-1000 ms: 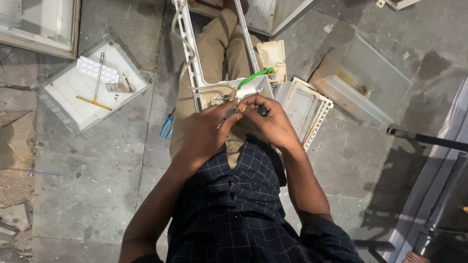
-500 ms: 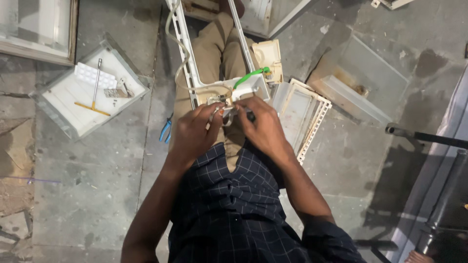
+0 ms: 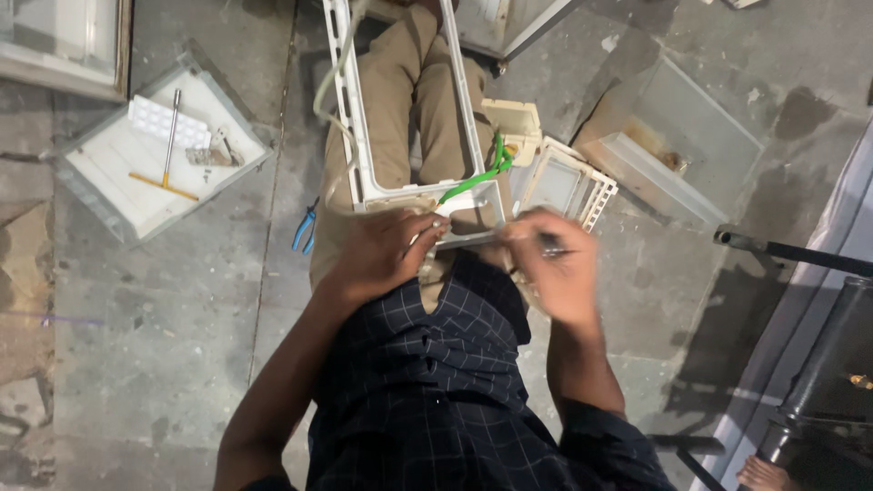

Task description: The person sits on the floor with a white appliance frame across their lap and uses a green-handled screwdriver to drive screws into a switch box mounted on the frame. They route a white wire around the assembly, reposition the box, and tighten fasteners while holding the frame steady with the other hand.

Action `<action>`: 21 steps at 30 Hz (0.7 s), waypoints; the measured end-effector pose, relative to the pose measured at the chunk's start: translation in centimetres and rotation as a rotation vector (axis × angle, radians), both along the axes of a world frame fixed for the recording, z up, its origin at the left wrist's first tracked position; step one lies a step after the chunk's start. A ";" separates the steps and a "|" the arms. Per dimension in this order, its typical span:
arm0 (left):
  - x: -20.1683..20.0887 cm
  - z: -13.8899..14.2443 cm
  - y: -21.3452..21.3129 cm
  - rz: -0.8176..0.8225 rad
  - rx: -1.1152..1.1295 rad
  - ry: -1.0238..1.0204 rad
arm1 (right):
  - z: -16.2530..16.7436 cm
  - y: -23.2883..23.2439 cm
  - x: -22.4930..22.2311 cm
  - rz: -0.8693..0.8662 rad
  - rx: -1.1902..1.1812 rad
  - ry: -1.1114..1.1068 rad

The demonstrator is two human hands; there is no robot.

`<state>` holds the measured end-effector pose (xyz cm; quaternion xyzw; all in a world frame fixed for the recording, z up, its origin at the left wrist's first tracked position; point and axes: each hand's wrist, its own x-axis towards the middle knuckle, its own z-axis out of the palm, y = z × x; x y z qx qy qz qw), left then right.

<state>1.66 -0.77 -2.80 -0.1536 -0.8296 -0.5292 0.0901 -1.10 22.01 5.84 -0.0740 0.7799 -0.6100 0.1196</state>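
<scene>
Left hand [image 3: 386,255] clamps the near end of the white frame [image 3: 364,136], which lies lengthwise along the person's legs, far end toward the top of view. Fingers curled over the frame's near crossbar, firm hold. Right hand [image 3: 555,273] is off the frame's near right corner, closed around a small dark tool [image 3: 548,244]; it's blurred, can't tell the tool type. Green wire [image 3: 477,177] runs from the frame's right rail down to that near corner.

To do this well, I'd say: keep the left hand pinning the crossbar so the frame doesn't rock on the knees, bring the tool square to the corner, and keep the wire out of its path.

Blue pliers [image 3: 305,229] on the floor left of the frame, tray [image 3: 109,195] with parts further left.
</scene>
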 end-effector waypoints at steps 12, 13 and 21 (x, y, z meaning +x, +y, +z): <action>-0.5 -0.4 -0.2 -0.007 -0.171 -0.025 | 0.8 -0.3 -1.5 -0.434 -1.170 0.099; -0.4 -0.5 -0.1 -0.005 -0.143 -0.010 | 0.6 -0.7 -1.4 -0.437 -1.140 0.088; -0.6 -1.1 0.0 0.000 -0.073 0.071 | 0.2 -1.4 -1.8 -0.450 -1.080 0.041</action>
